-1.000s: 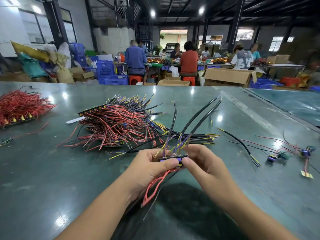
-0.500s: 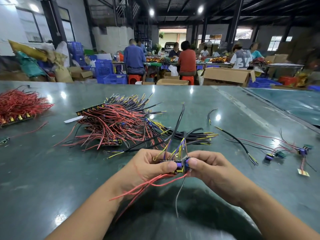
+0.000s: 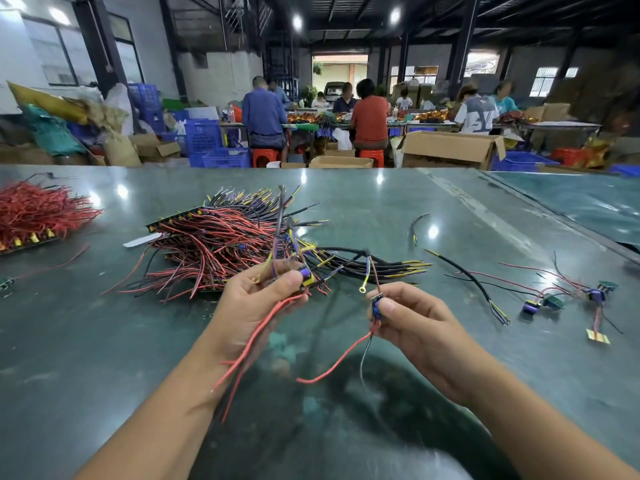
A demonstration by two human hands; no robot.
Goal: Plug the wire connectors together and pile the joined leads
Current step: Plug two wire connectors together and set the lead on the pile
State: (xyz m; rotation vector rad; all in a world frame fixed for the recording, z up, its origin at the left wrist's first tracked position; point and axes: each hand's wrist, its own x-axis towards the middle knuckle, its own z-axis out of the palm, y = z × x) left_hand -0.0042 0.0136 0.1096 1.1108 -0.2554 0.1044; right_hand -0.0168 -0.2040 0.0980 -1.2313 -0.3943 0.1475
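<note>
My left hand grips a small bunch of leads with a purple and yellow connector at its fingertips; red wires hang down from it and dark wires stick up. My right hand pinches a single purple connector on a small board, upright, with a red wire and a thin black wire trailing below and a ring terminal above. The two hands are apart, about a hand's width. Behind them lies the big pile of joined red and black leads on the green table.
A heap of red wires lies at the far left. Black leads with yellow tips lie behind my hands. Loose leads and purple connectors are scattered at the right. People work at tables far behind.
My hands, which held the connectors together at the middle, have pulled apart. The right hand has come away to the right with a single connector; the left keeps the rest.
</note>
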